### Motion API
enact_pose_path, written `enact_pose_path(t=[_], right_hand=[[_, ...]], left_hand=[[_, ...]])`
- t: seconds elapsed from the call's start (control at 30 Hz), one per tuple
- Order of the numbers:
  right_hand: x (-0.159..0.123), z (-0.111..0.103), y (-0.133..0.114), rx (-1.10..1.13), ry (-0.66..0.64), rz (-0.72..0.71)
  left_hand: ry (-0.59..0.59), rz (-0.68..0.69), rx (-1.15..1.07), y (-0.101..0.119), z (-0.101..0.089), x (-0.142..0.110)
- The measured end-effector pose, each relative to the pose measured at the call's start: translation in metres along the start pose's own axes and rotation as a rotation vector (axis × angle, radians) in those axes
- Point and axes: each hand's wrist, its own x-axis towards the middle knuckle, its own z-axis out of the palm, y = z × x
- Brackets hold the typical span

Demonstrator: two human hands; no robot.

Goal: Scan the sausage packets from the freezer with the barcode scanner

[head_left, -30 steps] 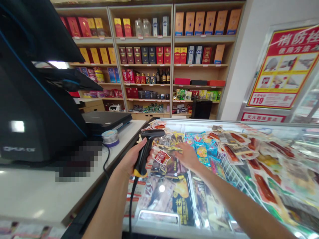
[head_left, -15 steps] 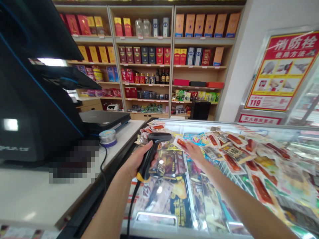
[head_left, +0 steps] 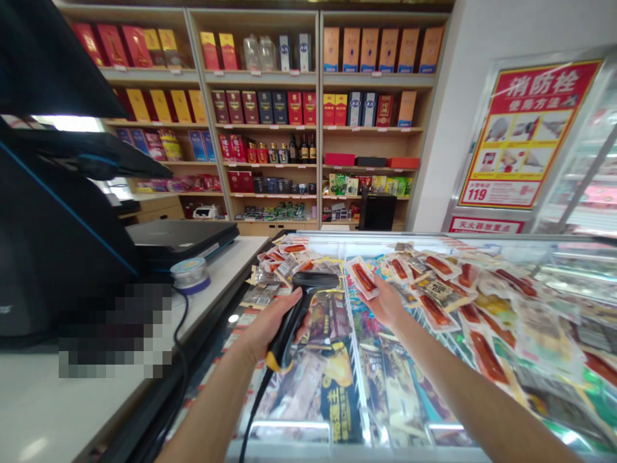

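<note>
My left hand (head_left: 277, 321) is wrapped round the grip of a black and yellow barcode scanner (head_left: 288, 328), whose head points right and whose cord hangs down. To the right of the scanner head, my right hand (head_left: 384, 301) pinches a packaged sausage (head_left: 362, 278), a reddish stick in a clear-edged pack, tilted with its long side visible. Both hands are above the glass top of a chest freezer (head_left: 284, 444). More sausage packs (head_left: 436, 310) lie scattered on the glass to the right, and a smaller pile (head_left: 274, 267) lies at the far left.
On the left, a white counter (head_left: 231, 263) carries a black checkout terminal (head_left: 58, 244), a black flat device (head_left: 183, 238) and a round tub (head_left: 191, 273). Shelves (head_left: 260, 132) of boxes and bottles stand behind. A red and yellow poster (head_left: 530, 135) hangs at right.
The sausage pack in my right hand has turned more upright and moved slightly right. The scanner in my left hand sits slightly lower. The camera view has shifted to the right.
</note>
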Motion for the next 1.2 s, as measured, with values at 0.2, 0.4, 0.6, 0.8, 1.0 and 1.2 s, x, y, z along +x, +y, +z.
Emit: enact_pose_path(t=[0.2,0.4,0.6,0.8,1.0,1.2], right_hand=[[0.002,-0.004,-0.006,0.032,-0.088,0.049],[0.009,-0.009,-0.014,0.177,-0.008,0.056],[0.013,-0.018,-0.021,0.073,0.105,-0.020],[0.014,-0.019,-0.019,0.149,0.037,-0.076],[0.012,-0.013,-0.010,0.248,0.066,-0.063],[0.009,-0.010,-0.008,0.296,0.124,-0.022]], left_hand=[[-0.021,-0.022,-0.010,-0.003,0.004,-0.001],[-0.034,-0.047,0.035,-0.006,0.013,-0.001],[-0.024,-0.061,0.046,-0.008,0.014,0.000],[-0.031,-0.066,0.028,-0.009,0.015,0.002],[-0.051,-0.063,-0.035,-0.010,0.014,0.002],[-0.079,-0.074,-0.064,-0.013,0.017,0.003]])
